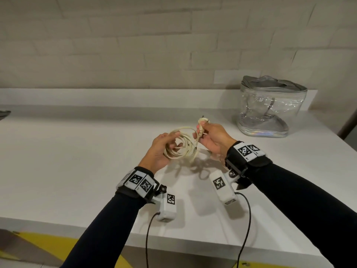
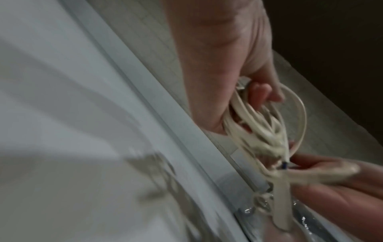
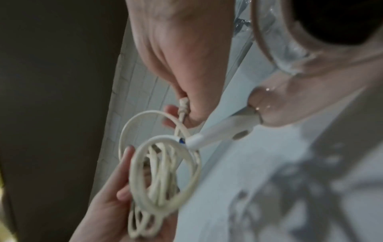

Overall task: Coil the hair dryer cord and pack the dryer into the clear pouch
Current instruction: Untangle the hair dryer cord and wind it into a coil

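Several loops of the cream cord (image 1: pixel 182 147) hang from my left hand (image 1: pixel 171 142), whose fingers curl through the coil (image 3: pixel 165 172). My right hand (image 1: pixel 204 130) pinches the plug end (image 1: pixel 203 120) just right of the loops, both hands raised above the counter. The dryer lies under my right wrist, almost hidden in the head view. The right wrist view shows its white handle (image 3: pixel 221 132) and pale pink body (image 3: pixel 300 95) on the counter. The clear pouch (image 1: pixel 270 107) with a grey zip top stands upright at the back right.
The white counter (image 1: pixel 77 161) runs to a low ledge below a pale tiled wall (image 1: pixel 135 45). A metal rim (image 1: pixel 4 113) shows at the far left edge. Black cables hang from the wrist cameras over the counter's front edge (image 1: pixel 173 242).
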`<action>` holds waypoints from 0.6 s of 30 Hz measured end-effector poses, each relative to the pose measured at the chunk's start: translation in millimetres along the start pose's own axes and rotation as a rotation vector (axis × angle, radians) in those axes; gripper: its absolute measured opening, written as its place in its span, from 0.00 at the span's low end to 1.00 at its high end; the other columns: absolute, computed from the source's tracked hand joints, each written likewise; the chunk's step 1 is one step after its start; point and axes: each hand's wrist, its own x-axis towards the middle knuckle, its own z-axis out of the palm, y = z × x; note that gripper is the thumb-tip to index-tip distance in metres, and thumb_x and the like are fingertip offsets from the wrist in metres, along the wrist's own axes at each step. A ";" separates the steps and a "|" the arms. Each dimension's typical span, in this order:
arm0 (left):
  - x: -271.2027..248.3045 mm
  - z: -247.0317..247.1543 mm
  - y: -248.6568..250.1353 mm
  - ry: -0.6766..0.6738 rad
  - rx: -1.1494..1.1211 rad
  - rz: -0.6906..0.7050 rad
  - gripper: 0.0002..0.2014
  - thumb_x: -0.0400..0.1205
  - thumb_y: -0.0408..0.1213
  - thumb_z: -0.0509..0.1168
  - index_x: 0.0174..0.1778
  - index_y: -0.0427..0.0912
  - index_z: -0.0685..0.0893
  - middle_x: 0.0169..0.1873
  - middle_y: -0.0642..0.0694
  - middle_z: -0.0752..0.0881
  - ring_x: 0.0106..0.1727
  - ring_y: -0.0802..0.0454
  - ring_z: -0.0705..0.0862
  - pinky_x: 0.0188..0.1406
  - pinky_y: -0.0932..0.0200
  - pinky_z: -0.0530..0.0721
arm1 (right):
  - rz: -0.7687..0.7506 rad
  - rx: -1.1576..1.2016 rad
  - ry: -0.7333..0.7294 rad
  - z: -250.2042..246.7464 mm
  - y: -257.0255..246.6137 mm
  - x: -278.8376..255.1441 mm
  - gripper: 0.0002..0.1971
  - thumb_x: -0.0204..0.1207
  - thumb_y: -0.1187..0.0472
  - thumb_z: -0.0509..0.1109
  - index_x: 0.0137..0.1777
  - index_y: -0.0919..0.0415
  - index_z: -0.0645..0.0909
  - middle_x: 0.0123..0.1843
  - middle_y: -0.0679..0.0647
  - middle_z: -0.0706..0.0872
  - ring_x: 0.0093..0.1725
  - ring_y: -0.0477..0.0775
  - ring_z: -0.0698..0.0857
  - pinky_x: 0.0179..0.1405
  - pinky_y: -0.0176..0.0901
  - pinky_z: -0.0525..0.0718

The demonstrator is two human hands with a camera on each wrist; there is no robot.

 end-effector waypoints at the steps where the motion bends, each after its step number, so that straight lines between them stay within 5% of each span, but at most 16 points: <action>1: 2.5 2.5 -3.5 0.060 -0.091 -0.005 0.06 0.77 0.26 0.66 0.46 0.36 0.76 0.15 0.51 0.76 0.13 0.61 0.70 0.23 0.66 0.82 | -0.011 -0.009 -0.012 -0.5 1.3 -1.8 0.08 0.83 0.66 0.57 0.44 0.65 0.74 0.33 0.55 0.72 0.25 0.47 0.72 0.23 0.38 0.81; 4: 11.0 12.2 -6.9 0.202 -0.189 0.012 0.20 0.77 0.23 0.62 0.63 0.38 0.67 0.14 0.51 0.78 0.11 0.60 0.67 0.11 0.69 0.70 | -0.047 -0.179 -0.070 -0.8 4.3 -8.4 0.06 0.79 0.63 0.65 0.43 0.65 0.77 0.25 0.51 0.74 0.21 0.44 0.69 0.17 0.33 0.74; 7: 7.5 24.6 0.7 0.194 -0.116 -0.025 0.06 0.75 0.21 0.60 0.43 0.34 0.74 0.14 0.50 0.75 0.10 0.60 0.62 0.08 0.69 0.61 | -0.060 -0.342 -0.156 -4.0 3.0 -14.3 0.10 0.77 0.59 0.68 0.36 0.63 0.79 0.17 0.47 0.76 0.16 0.42 0.71 0.16 0.32 0.74; 10: 5.6 32.5 7.6 0.216 0.027 -0.023 0.11 0.71 0.23 0.60 0.25 0.38 0.73 0.13 0.52 0.68 0.09 0.60 0.58 0.08 0.69 0.55 | -0.119 -0.474 -0.278 -5.7 7.6 -17.7 0.04 0.71 0.58 0.74 0.38 0.58 0.86 0.25 0.49 0.80 0.24 0.44 0.77 0.23 0.33 0.77; 13: 4.7 37.7 13.1 0.162 0.204 -0.027 0.17 0.71 0.24 0.59 0.17 0.41 0.72 0.09 0.53 0.62 0.09 0.59 0.56 0.08 0.70 0.53 | -0.146 -0.548 -0.306 -8.4 15.9 -15.7 0.02 0.70 0.63 0.75 0.39 0.60 0.85 0.33 0.54 0.84 0.34 0.54 0.83 0.34 0.44 0.80; 15: 2.6 38.2 15.5 0.097 0.218 -0.034 0.21 0.72 0.23 0.56 0.12 0.43 0.70 0.07 0.54 0.60 0.08 0.59 0.56 0.08 0.69 0.55 | -0.118 -0.534 -0.297 -6.7 16.4 -15.0 0.10 0.69 0.63 0.75 0.47 0.67 0.84 0.39 0.62 0.85 0.40 0.61 0.85 0.39 0.48 0.82; 18: -0.4 31.7 12.8 0.009 0.068 -0.031 0.18 0.72 0.23 0.57 0.16 0.38 0.78 0.08 0.53 0.66 0.11 0.58 0.67 0.15 0.68 0.70 | -0.154 -0.423 -0.294 5.1 13.9 -14.7 0.06 0.75 0.72 0.67 0.48 0.76 0.81 0.33 0.60 0.89 0.31 0.52 0.89 0.31 0.40 0.88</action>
